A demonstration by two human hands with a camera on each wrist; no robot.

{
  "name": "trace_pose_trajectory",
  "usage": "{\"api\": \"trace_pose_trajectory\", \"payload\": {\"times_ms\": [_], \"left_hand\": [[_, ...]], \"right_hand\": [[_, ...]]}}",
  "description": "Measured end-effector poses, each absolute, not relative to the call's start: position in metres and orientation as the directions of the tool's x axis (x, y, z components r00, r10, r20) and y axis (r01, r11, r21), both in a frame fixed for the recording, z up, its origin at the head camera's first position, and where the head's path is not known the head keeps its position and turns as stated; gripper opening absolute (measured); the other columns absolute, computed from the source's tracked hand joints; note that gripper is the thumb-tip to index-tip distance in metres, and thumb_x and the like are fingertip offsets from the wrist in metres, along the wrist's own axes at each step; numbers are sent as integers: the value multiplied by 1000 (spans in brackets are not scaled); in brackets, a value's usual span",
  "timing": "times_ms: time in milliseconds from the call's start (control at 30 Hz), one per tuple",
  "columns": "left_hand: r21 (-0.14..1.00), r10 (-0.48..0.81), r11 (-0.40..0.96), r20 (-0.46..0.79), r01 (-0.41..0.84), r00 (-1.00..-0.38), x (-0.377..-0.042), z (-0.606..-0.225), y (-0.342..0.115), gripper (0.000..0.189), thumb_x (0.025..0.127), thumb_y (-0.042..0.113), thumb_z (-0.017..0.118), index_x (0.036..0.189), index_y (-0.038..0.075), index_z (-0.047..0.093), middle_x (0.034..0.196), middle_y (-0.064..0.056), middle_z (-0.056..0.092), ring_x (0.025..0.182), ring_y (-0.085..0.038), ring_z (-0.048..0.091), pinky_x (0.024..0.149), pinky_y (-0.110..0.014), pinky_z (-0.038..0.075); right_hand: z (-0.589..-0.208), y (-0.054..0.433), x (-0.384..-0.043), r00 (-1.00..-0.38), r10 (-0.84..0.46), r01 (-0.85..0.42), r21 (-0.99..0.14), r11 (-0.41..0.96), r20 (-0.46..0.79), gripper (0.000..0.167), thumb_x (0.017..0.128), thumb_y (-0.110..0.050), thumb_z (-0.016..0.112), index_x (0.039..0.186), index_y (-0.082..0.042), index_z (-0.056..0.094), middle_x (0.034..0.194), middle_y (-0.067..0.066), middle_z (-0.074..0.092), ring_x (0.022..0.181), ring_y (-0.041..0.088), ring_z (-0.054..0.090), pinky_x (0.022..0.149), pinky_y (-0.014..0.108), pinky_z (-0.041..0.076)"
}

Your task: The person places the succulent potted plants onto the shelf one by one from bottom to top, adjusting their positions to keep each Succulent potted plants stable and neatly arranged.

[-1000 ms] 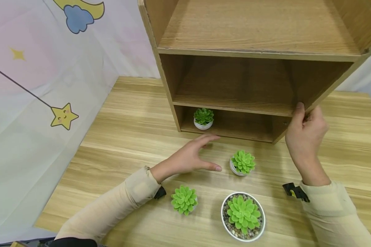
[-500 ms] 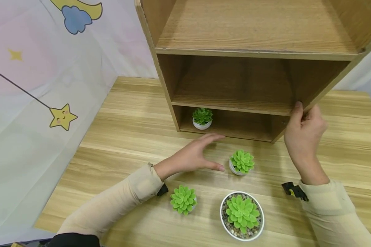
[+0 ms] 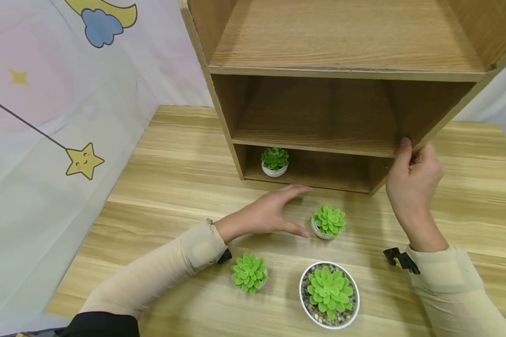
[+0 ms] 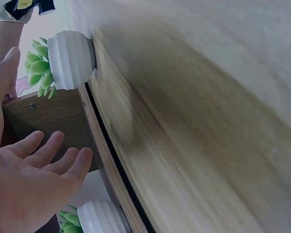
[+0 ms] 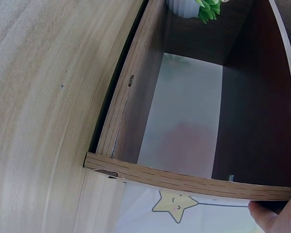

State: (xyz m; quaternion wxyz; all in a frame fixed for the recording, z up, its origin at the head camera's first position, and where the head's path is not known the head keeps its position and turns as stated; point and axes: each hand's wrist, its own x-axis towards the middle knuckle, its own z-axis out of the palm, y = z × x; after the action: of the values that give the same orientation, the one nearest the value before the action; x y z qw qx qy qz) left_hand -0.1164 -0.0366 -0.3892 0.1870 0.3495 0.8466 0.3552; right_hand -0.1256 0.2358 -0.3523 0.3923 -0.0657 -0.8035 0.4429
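My left hand (image 3: 269, 214) hovers low over the table with thumb and fingers spread apart, holding nothing. Just right of its thumb tip stands a small succulent in a white pot (image 3: 329, 221); the left wrist view shows this pot's ribbed side (image 4: 70, 59) with the thumb close to the leaves. My right hand (image 3: 417, 185) grips the right side panel of a wooden shelf unit (image 3: 350, 73), thumb on the inner face and fingers behind the outer edge. On the bottom shelf, at its left end, another small potted succulent (image 3: 274, 162) sits upright.
Nearer the front edge are a small succulent (image 3: 249, 273) and a larger one in a round white pot with pebbles (image 3: 329, 295). The shelf unit stands on the wood-grain table (image 3: 152, 187). A printed cloth (image 3: 38, 140) hangs along the left side.
My left hand has moved a little to the right, closer to the small succulent in front of the shelf. The right hand keeps its grip on the side panel.
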Motion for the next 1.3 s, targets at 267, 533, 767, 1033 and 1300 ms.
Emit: {"api": "trace_pose_trajectory", "payload": {"times_ms": [267,533,767,1033,1300], "left_hand": [[707,735,519,-83,480,-672,-120,-394,-33,104,70,55,84,154,18,33,153,0,36,136,-17,37,110,-35,30],[682,765,504,-69,529,-640,-123,-396,-31,103,71,51,85,153,14,34,152,-3,37,136,-18,37,111,-34,29],[685,773,505,-89,525,-628,-122,-399,-27,105,71,52,84,154,17,31,155,-4,33,140,-18,31,113,-34,25],[678,777,505,-88,534,-623,-124,-400,-25,106,70,55,83,155,18,31,157,-5,30,142,-18,25,114,-34,22],[662,787,508,-98,550,-609,-124,-406,-21,106,71,54,84,154,13,31,156,-4,31,141,-17,29,113,-30,22]], "right_hand": [[-352,236,-126,-679,464,-231,-765,601,569,25,100,-14,51,91,4,65,69,-5,54,60,8,46,53,20,32],[-353,236,-126,-675,462,-232,-760,607,575,25,100,-15,51,89,3,63,67,-6,54,60,7,47,52,19,32],[-353,237,-127,-675,468,-223,-762,609,571,24,100,-13,52,88,5,63,66,-5,53,58,7,45,51,18,31],[-354,237,-126,-676,470,-217,-763,609,568,24,100,-13,51,87,4,62,65,-5,52,58,7,44,50,18,30],[-354,236,-126,-681,469,-224,-770,598,563,25,100,-14,52,91,5,64,68,-5,54,60,7,46,52,19,32]]}}
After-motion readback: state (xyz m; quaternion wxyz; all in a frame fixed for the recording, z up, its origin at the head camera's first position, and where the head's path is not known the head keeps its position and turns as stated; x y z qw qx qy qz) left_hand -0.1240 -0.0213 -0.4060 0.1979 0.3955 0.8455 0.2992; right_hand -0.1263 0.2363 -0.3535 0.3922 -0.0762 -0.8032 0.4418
